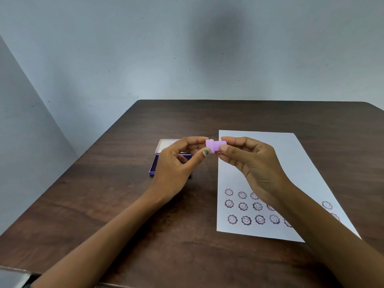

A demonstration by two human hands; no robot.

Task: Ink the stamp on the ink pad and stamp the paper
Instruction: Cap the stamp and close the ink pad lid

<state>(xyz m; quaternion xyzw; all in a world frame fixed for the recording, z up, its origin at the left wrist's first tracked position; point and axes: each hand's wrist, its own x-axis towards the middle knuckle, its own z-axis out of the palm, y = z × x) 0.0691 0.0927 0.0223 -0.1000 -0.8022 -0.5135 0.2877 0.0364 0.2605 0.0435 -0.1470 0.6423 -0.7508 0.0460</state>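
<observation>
A small purple stamp [215, 145] lies sideways in the air between my hands, above the table. My left hand [176, 165] pinches its left end with thumb and forefinger. My right hand [252, 161] pinches its right end the same way. Behind my left hand sits the purple ink pad [154, 166] with its lid open; most of the pad is hidden. To the right lies the white paper [291, 163], with several rows of smiling flower prints [245, 206] on its near half. My right forearm covers some prints.
The dark wooden table [104, 194] carries everything. Its far edge runs close to a pale wall, and its left edge slants toward me. A grey object [12, 279] shows at the lower left corner.
</observation>
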